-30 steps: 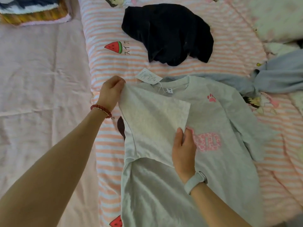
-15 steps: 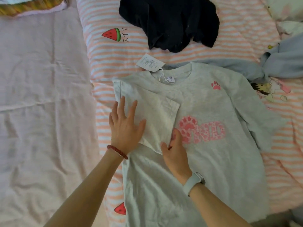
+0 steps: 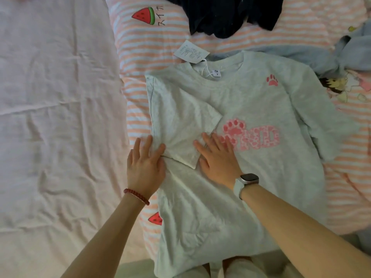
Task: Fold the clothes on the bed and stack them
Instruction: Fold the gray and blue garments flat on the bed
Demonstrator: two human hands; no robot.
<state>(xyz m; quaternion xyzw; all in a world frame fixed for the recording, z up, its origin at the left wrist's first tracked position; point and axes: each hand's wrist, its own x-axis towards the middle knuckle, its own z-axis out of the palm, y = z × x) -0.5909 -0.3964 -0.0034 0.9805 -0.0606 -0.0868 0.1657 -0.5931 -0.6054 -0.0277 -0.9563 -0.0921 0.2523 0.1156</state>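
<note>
While both hands press flat on it, a light grey short-sleeved cotton T-shirt [image 3: 230, 197] lies face up on a pink-and-white striped bed cover [image 3: 140, 63]. Its long axis runs from the near edge of the bed away from the viewer, with the neckline at the far end and the hem nearest the person. The shirt's left-hand sleeve [image 3: 180, 125] is folded inward across the chest, its cuff edge touching the pink paw-print lettering [image 3: 251, 135] printed there. The other sleeve spreads out to the right, unfolded. A small pink paw print [image 3: 272, 80] sits near that shoulder, and a white paper price tag [image 3: 190, 51] lies just beyond the collar.

The left hand [image 3: 145, 167], with a red beaded bracelet [image 3: 136, 196] at the wrist, lies palm down with fingers straight and slightly spread, on the shirt's left edge where the folded sleeve meets the body. The right hand [image 3: 217, 159], wearing a white wristwatch [image 3: 246, 182], also lies palm down with fingers extended, on the cuff end of the folded sleeve. Neither hand grasps anything.

Beyond the shirt lies a crumpled black garment [image 3: 226, 15], and to the far right a pale blue-grey garment [image 3: 325, 55]. A wrinkled pale pink sheet [image 3: 56, 117] covers the left side.
</note>
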